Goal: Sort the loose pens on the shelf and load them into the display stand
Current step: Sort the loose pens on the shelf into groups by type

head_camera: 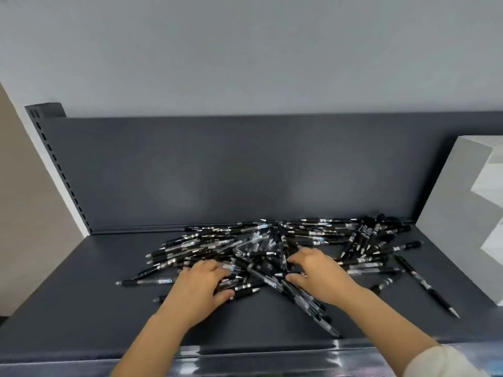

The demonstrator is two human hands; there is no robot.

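A wide heap of several black and clear pens [272,240] lies scattered across the dark grey shelf [81,308]. My left hand [201,284] lies on the heap's near left part, its fingers curled over a few pens. My right hand [318,276] is at the heap's middle, thumb and fingers pinching round a bundle of pens [307,300] that runs toward the front edge. A white stepped display stand [457,219] stands at the right end of the shelf.
The shelf's dark back panel [245,172] rises behind the heap. A slotted upright [57,164] runs along the left side. A shiny strip [258,357] edges the shelf front. One pen [427,287] lies apart near the stand.
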